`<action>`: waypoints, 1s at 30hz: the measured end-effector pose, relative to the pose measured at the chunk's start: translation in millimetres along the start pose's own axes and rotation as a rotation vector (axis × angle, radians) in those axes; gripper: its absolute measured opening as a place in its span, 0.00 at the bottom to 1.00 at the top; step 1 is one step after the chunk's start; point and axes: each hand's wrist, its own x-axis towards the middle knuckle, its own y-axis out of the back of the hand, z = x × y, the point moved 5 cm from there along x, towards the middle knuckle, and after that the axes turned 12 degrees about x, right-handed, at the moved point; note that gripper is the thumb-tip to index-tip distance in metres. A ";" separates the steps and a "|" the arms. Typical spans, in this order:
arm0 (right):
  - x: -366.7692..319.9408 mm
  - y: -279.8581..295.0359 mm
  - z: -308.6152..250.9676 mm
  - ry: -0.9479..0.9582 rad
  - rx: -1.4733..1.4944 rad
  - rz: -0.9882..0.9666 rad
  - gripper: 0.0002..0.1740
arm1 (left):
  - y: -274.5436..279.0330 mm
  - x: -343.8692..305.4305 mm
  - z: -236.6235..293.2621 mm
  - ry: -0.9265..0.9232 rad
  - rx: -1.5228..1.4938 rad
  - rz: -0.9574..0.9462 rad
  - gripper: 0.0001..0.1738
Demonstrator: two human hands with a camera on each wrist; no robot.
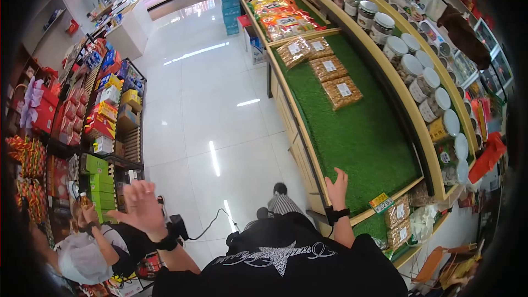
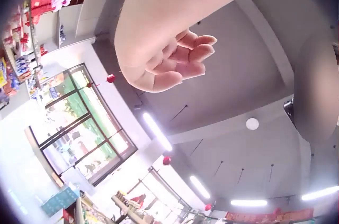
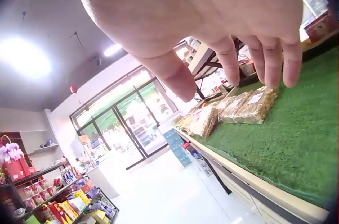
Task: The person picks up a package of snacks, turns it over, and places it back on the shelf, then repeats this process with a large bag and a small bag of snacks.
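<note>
In the head view the left hand (image 1: 144, 207) is raised over the aisle, palm up with fingers spread and nothing in it. The left wrist view shows the same hand (image 2: 168, 61) with fingers loosely bent against the ceiling. The right hand (image 1: 337, 189) hovers above the near end of a green-lined display bin (image 1: 357, 143), fingers apart and empty. In the right wrist view the right hand (image 3: 228, 28) hangs over the green lining. Beyond it lie clear packs of a brown snack (image 1: 342, 91) with white labels, also seen in the right wrist view as packs (image 3: 249, 106).
A yellow-green price tag (image 1: 381, 203) stands at the bin's near edge, by more packs (image 1: 399, 234). Lidded jars (image 1: 410, 69) line the curved shelf at right. Stocked shelves (image 1: 99, 115) stand left. A person in a white cap (image 1: 82, 258) is at lower left; a cable (image 1: 212, 223) hangs between.
</note>
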 end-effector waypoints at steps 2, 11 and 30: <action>18.1 -14.2 -9.4 0.036 -0.007 -0.005 0.26 | 1.2 4.3 -20.1 0.033 0.023 0.035 0.35; 144.1 -57.6 -32.2 0.061 0.031 0.027 0.25 | 2.8 90.7 -135.7 0.439 0.235 0.243 0.27; 276.0 -53.9 -28.0 -0.370 0.088 -0.112 0.20 | -147.6 278.3 -369.6 0.796 0.488 -0.143 0.20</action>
